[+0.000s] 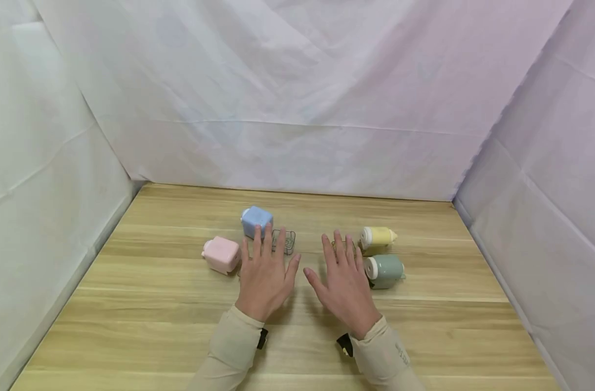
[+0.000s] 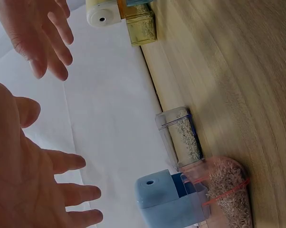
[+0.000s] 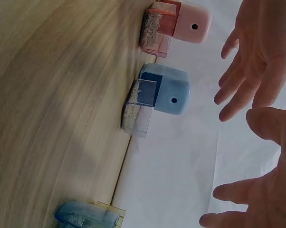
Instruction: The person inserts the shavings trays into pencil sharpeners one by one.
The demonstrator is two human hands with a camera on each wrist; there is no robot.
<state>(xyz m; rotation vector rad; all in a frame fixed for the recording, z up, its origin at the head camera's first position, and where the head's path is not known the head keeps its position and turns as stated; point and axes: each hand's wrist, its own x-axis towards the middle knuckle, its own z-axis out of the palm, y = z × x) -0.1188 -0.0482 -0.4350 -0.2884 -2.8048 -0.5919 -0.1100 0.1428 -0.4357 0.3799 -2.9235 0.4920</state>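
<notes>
Left hand point(image 1: 264, 279) and right hand point(image 1: 345, 285) are held palm-down above the worktop point(image 1: 302, 355), fingers straight and spread; both grips released, nothing grasped. Green sharpener point(image 1: 389, 268) is set just right of the right hand, the nearer one, long axis roughly sideways, white holed end turned inward. Pink sharpener point(image 1: 221, 254) is set just left of the left hand. Farther off, blue sharpener point(image 1: 257, 219) is placed ahead of the left hand, yellow sharpener point(image 1: 379, 237) ahead and right of the right hand.
</notes>
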